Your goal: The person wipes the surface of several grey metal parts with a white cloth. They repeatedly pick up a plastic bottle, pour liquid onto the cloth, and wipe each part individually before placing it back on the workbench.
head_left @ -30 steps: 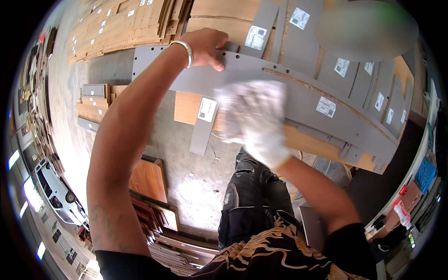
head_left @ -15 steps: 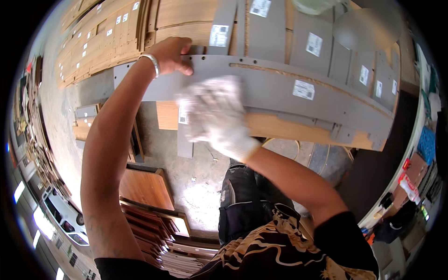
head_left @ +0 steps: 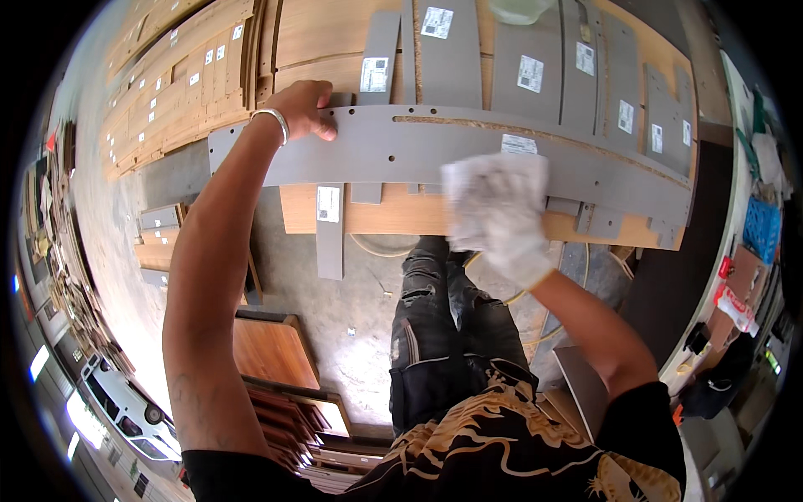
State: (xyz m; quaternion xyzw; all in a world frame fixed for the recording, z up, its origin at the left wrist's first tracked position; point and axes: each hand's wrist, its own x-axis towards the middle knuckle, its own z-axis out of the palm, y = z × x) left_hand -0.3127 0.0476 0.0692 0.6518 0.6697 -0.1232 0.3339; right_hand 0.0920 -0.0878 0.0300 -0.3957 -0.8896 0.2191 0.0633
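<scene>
Though long, panel [head_left: 339, 159] against left fingers [head_left: 313, 92]

The light in here is bright, strongest at the left, where the floor [head_left: 138, 322] washes nearly white; another patch glares beside the legs [head_left: 427, 309]. The far right sinks into shade. Motion blurs the gloved right hand [head_left: 498, 213]; the left hand [head_left: 301, 113] looks crisp. The board [head_left: 360, 142] bows toward the rounded black edges.

Smooth, matt grey board [head_left: 335, 155]
</scene>
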